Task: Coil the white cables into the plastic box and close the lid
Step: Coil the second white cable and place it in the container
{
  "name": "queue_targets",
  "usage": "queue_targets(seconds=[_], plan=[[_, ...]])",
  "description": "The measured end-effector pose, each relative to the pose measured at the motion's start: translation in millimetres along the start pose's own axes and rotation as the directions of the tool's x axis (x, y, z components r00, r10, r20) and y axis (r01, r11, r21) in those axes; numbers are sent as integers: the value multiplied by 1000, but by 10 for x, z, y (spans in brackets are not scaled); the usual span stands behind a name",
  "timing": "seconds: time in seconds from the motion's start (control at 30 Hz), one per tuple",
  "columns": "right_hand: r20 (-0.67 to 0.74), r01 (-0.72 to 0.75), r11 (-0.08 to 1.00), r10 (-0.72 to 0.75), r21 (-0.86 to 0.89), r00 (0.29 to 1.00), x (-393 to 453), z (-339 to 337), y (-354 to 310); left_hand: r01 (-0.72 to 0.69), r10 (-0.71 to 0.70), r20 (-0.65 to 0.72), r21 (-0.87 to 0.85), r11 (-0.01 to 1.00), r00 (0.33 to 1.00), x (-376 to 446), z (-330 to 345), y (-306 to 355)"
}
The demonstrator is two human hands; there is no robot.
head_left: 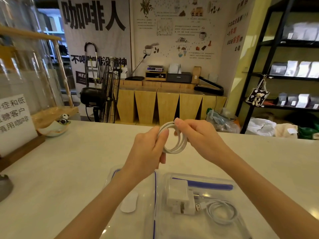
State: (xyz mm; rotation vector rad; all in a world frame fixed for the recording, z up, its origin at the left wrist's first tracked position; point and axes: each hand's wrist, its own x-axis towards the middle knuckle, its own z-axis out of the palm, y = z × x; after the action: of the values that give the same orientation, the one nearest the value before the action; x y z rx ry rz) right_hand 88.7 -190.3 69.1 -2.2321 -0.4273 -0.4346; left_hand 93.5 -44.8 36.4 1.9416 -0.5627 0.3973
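From the head camera, both hands are raised above the middle of the pale surface (69,169), sharing one coiled white cable (176,145). The left hand (148,149) has its grip closed on the left side of the coil, thumb laid over the loops and fingers behind them. The right hand (195,133) has its grip pinched on the top right of the same coil, fingertips curled over the strands. The coil is held upright in the air, well clear of the surface. Below the hands, toward the near edge, lies the clear plastic box (207,176) with a blue seal, open. Inside it a white charger plug (179,197) rests at the left, and a second white cable (222,213) lies coiled just beside it at the right, its USB end touching the plug. The clear lid (151,195) lies flat immediately left of the box, partly hidden under the left forearm. A small panda figure (64,118) sits in a dish near the far left edge.
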Motion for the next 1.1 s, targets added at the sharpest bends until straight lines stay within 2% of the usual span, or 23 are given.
queue_targets(seconds=[0.07, 0.13, 0.23, 0.27, 0.33, 0.4, 0.5, 0.57, 0.7, 0.77, 0.8, 0.83, 0.9, 0.97, 1.0, 1.1], plan=[[-24, -14, 999, 13, -47, 1000, -1, -51, 4, 42, -45, 36, 85, 996, 998, 15, -19, -5], [0, -46, 998, 46, 37, 999, 10, -77, -44, 97, -106, 69, 113, 989, 992, 26, -26, -18], [164, -197, 945, 158, 259, 974, 54, -102, -161, 143, -156, 111, 109, 984, 982, 47, -30, -32], [229, -206, 927, 137, 314, 964, 51, -102, -193, 150, -162, 121, 96, 984, 979, 51, -41, -27], [309, -111, 938, 4, 328, 951, 30, -80, -216, 170, -176, 151, 53, 984, 973, 60, -73, -16], [318, -9, 972, -69, 237, 946, 13, -48, -178, 220, -214, 195, -8, 975, 957, 70, -103, -9], [185, 106, 992, -117, 68, 976, 47, 20, -86, 300, -257, 257, -143, 943, 932, 97, -157, 0], [40, 151, 988, -151, 4, 988, 60, 64, -40, 316, -253, 270, -223, 922, 929, 113, -216, 17], [-258, 200, 980, -197, -15, 946, 7, 143, 20, 283, -217, 247, -273, 920, 944, 114, -256, 39], [-338, 231, 973, -219, -5, 915, -14, 180, 23, 249, -181, 235, -299, 921, 955, 107, -237, 41], [-344, 208, 976, -175, 58, 922, -12, 181, 24, 231, -162, 228, -316, 920, 960, 101, -229, 47], [-304, 147, 977, -95, 154, 948, -3, 166, 12, 217, -147, 222, -336, 917, 964, 96, -227, 52], [-58, -10, 953, 29, 303, 998, 20, 122, -5, 204, -129, 217, -371, 906, 968, 90, -231, 61], [173, -95, 915, 28, 392, 985, 19, 103, -14, 204, -120, 232, -380, 902, 965, 83, -236, 71], [222, -115, 892, 17, 438, 975, 14, 99, -20, 211, -122, 243, -382, 900, 962, 82, -235, 70], [242, -163, 838, 38, 521, 969, -15, 99, -28, 254, -147, 278, -398, 882, 949, 71, -224, 80]])
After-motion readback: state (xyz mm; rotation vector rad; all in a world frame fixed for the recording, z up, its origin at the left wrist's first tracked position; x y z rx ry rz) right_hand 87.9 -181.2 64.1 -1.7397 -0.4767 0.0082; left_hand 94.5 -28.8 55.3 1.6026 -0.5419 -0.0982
